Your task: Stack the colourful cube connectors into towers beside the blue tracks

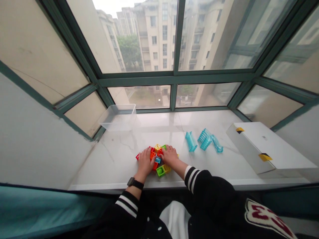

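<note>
A cluster of small plastic building blocks (158,160) in red, orange, yellow, green and blue lies on the white marble sill. My left hand (145,161) is curled over the red and orange ones on the left side, thumb toward the middle. From the right, my right hand (170,156) has its fingers bent over an orange-red and a green block. A green block (160,171) and a yellow block (166,168) sit at the near edge of the cluster, between the hands. My palms and fingers hide part of the pile.
A clear plastic bin (119,118) stands at the back left by the window. Translucent blue curved pieces (190,141) lie right of the blocks, with more blue track-like parts (205,139) beside them. A white box (269,146) with yellow-black tabs is on the right. Window frames (174,79) bound the sill.
</note>
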Demonstrator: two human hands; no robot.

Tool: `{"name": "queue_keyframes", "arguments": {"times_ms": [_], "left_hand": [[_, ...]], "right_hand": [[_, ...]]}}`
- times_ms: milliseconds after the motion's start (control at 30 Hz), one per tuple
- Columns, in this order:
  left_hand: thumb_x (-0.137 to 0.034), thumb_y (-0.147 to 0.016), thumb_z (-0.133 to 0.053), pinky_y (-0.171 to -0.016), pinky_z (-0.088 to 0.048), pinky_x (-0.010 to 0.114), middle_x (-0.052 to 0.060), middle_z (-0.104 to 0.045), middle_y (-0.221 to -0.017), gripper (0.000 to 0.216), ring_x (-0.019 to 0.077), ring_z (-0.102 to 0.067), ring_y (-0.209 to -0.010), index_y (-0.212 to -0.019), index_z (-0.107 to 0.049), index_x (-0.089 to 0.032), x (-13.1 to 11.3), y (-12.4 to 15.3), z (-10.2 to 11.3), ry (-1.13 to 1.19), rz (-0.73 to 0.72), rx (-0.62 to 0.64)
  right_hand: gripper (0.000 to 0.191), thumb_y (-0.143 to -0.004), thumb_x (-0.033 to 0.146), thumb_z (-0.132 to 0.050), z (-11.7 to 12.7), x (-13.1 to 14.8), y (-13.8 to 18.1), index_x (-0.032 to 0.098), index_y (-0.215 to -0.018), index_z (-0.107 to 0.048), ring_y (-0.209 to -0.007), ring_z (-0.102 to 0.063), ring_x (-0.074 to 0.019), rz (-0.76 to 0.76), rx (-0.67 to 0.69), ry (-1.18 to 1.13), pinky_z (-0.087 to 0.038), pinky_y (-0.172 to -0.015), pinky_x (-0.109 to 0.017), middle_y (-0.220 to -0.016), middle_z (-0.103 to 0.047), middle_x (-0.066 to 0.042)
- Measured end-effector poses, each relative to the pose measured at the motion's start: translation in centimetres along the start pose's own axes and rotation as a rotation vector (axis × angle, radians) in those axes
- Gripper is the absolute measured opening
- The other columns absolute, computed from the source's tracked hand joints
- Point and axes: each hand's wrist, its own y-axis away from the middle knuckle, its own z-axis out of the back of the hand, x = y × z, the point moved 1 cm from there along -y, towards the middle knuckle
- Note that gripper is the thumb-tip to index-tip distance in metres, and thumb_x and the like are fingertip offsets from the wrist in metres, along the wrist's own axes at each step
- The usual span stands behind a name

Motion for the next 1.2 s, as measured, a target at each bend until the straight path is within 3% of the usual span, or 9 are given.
{"name": "queue_keyframes", "arguments": {"times_ms": [133, 233, 333, 467, 667, 867, 1033, 1133, 1200], "left_hand": [[-0.046, -0.104, -0.050, -0.124, -0.031, 0.059, 0.018, -0.053, -0.159, 0.058, 0.0347, -0.046, -0.147, -0.156, -0.049, -0.019, 1.8, 1.4, -0.6, -0.039, 0.077, -0.007], [-0.047, -0.106, -0.044, -0.125, -0.030, 0.059, 0.017, -0.058, -0.155, 0.060, 0.0347, -0.045, -0.148, -0.159, -0.045, -0.019, 2.4, 2.0, -1.4, -0.027, 0.081, 0.009], [-0.048, -0.106, -0.044, -0.126, -0.029, 0.059, 0.021, -0.053, -0.159, 0.067, 0.0349, -0.043, -0.150, -0.163, -0.036, -0.014, 2.7, 2.2, -2.2, -0.010, 0.095, -0.031], [-0.053, -0.104, -0.047, -0.126, -0.027, 0.065, 0.021, -0.038, -0.169, 0.069, 0.0400, -0.032, -0.157, -0.162, -0.039, -0.017, 2.9, 2.3, -2.9, -0.001, 0.180, -0.068], [-0.053, -0.105, -0.045, -0.128, -0.026, 0.060, 0.015, -0.044, -0.167, 0.066, 0.0378, -0.025, -0.161, -0.163, -0.039, -0.021, 3.1, 2.0, -3.3, 0.074, 0.147, -0.037], [-0.051, -0.104, -0.048, -0.126, -0.035, 0.052, 0.017, -0.050, -0.161, 0.067, 0.0309, -0.044, -0.152, -0.161, -0.038, -0.018, 6.6, 2.2, -1.2, 0.135, 0.114, -0.087], [-0.044, -0.103, -0.047, -0.126, -0.033, 0.056, 0.019, -0.051, -0.160, 0.065, 0.0316, -0.047, -0.149, -0.161, -0.034, -0.017, 10.3, 3.2, 2.9, 0.059, 0.207, -0.196], [-0.040, -0.103, -0.046, -0.128, -0.030, 0.057, 0.020, -0.048, -0.161, 0.064, 0.0322, -0.039, -0.154, -0.161, -0.035, -0.016, 9.9, 4.3, 4.5, 0.017, 0.190, -0.287], [-0.039, -0.102, -0.048, -0.129, -0.029, 0.056, 0.017, -0.049, -0.161, 0.060, 0.0317, -0.036, -0.156, -0.158, -0.041, -0.019, 8.1, 5.0, 4.3, 0.011, 0.100, -0.241]], "right_hand": [[0.051, -0.102, 0.044, -0.056, -0.6, 0.5, -0.9, 0.021, -0.147, -0.060, -0.151, -0.033, -0.0456, -0.032, 0.045, -0.019, -0.024, -0.119, -0.067, -0.169, -0.037, -0.021], [0.058, -0.098, 0.034, -0.059, -0.7, 1.1, -1.5, 0.020, -0.154, -0.054, -0.155, -0.029, -0.0470, 0.000, 0.127, -0.021, -0.019, -0.122, -0.069, -0.172, -0.033, -0.021], [0.062, -0.100, 0.040, -0.057, -0.7, 0.8, -1.2, 0.022, -0.159, -0.048, -0.156, -0.031, -0.0435, 0.033, 0.126, -0.052, -0.021, -0.124, -0.065, -0.171, -0.036, -0.020], [0.062, -0.105, 0.051, -0.050, -1.1, -1.7, 0.6, 0.022, -0.159, -0.048, -0.154, -0.035, -0.0374, -0.007, -0.064, -0.087, -0.022, -0.126, -0.055, -0.167, -0.041, -0.019], [0.057, -0.107, 0.049, -0.047, -3.0, -3.5, 2.3, 0.026, -0.158, -0.050, -0.146, -0.043, -0.0319, -0.064, -0.088, -0.159, -0.034, -0.120, -0.048, -0.161, -0.049, -0.015], [0.056, -0.107, 0.047, -0.047, -4.2, 1.1, 0.4, 0.024, -0.159, -0.048, -0.149, -0.039, -0.0321, -0.004, -0.062, -0.198, -0.033, -0.122, -0.051, -0.163, -0.046, -0.015], [0.057, -0.105, 0.040, -0.050, -4.2, 4.6, -1.4, 0.019, -0.159, -0.047, -0.157, -0.031, -0.0302, 0.220, 0.068, -0.386, -0.028, -0.128, -0.050, -0.170, -0.037, -0.016], [0.055, -0.101, 0.030, -0.053, -3.2, 4.0, -1.5, 0.023, -0.156, -0.050, -0.158, -0.032, -0.0271, 0.281, -0.016, -0.540, -0.030, -0.129, -0.050, -0.169, -0.039, -0.014], [0.054, -0.098, 0.028, -0.055, -2.4, 2.5, -0.7, 0.025, -0.152, -0.054, -0.153, -0.040, -0.0265, 0.278, -0.076, -0.636, -0.035, -0.126, -0.051, -0.163, -0.047, -0.013]]}}
